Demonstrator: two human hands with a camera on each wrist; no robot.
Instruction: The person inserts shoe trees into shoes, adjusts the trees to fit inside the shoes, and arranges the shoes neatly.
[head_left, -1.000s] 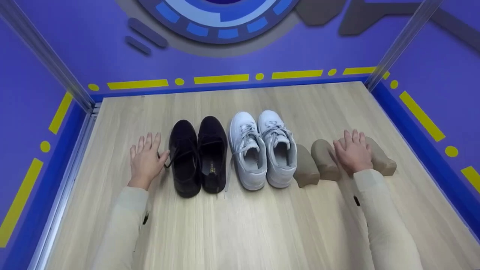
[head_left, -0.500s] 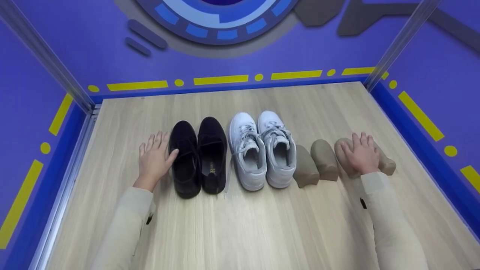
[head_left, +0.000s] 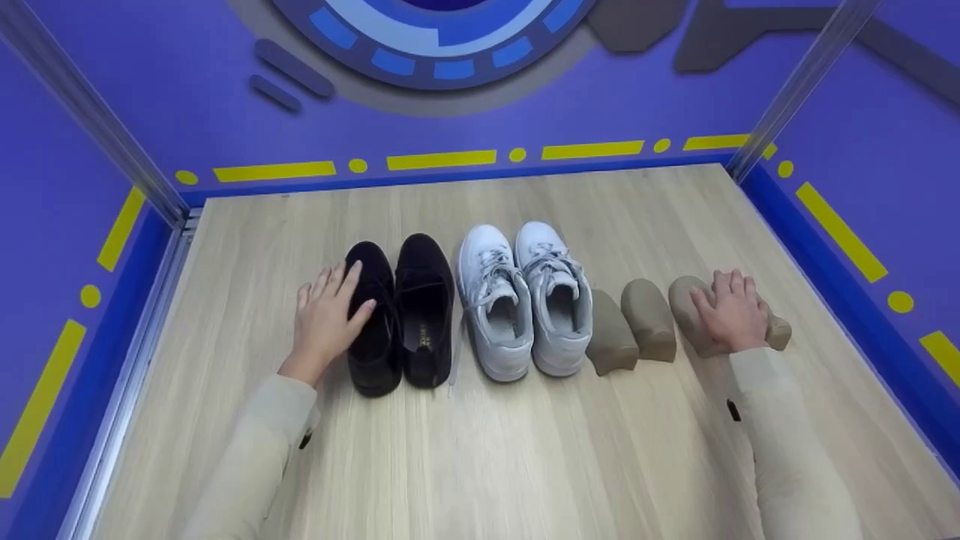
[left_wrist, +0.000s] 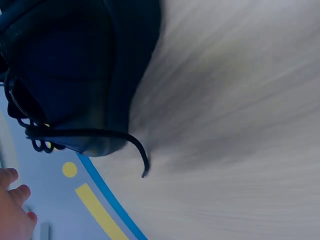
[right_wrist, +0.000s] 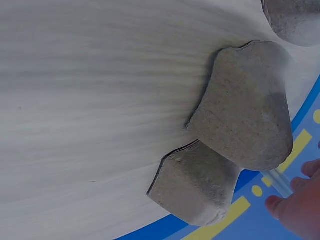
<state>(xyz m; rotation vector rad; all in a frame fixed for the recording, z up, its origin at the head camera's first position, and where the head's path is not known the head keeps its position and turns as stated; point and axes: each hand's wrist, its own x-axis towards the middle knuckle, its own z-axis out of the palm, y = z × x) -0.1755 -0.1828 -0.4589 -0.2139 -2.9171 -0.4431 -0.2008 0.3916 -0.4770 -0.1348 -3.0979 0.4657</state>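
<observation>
My left hand [head_left: 326, 319], fingers spread, overlaps the outer side of the left black shoe [head_left: 373, 367] in the head view. That shoe, with a loose lace [left_wrist: 95, 133], fills the upper left of the left wrist view. Beside it stands its mate, the right black shoe [head_left: 424, 259]. Over on the right, my right hand [head_left: 735, 315] is above two brown moulded shoe inserts, with fingers loosely extended. The inner insert [head_left: 684, 296] shows left of the hand; the outermost insert [head_left: 780, 331] is mostly hidden beneath it. Both inserts look rough and hollow-edged in the right wrist view.
A pair of white lace-up sneakers, left [head_left: 484, 247] and right [head_left: 538, 240], stands mid-table. Two more brown inserts [head_left: 613, 334] lie between them and my right hand. Purple-blue panels [head_left: 420, 127] wall the wooden tabletop [head_left: 480, 465] at back and sides.
My left hand has moved right, from beside the left black shoe to over its side. My right hand has shifted right across the brown inserts, uncovering more of the inner one.
</observation>
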